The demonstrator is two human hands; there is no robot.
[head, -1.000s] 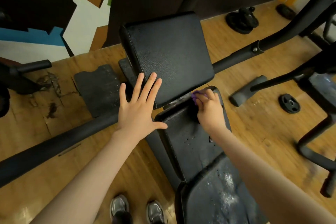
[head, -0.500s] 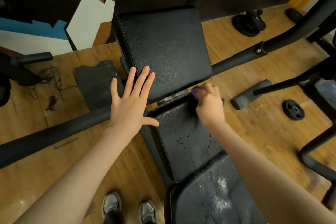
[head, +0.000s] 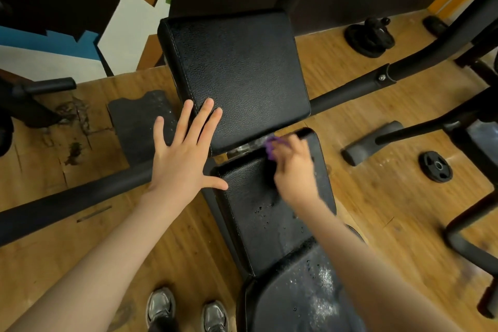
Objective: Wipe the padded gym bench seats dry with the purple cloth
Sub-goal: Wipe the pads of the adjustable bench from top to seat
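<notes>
Left to right. The left hand (head: 183, 159) is lying flat with its fingers spread wide, three fingertips resting on the near left corner of the far bench pad (head: 237, 75) and the thumb reaching toward the middle bench pad (head: 266, 213); it is holding nothing. A dark floor mat (head: 137, 127) is lying on the wooden floor just left of this hand, and a black frame bar (head: 67, 205) is running under the wrist. Near the bottom edge, two grey shoes (head: 186, 310) are standing on the floor. The right hand (head: 293, 170), blurred, is curling its fingers round the purple cloth (head: 270, 147), of which only a small bunch is showing at the fingertips. The cloth is sitting at the far end of the middle pad, beside the gap between the two pads and well right of the left hand. Water droplets are dotting the middle pad near the right wrist, and the near bench pad (head: 296, 296) is showing wet speckles. A small weight plate (head: 435, 167) is lying on the floor at right.

Compared with the earlier frames, the right hand and cloth are staying at the gap between pads, while the left hand is keeping its flat, spread pose on the far pad's corner.
</notes>
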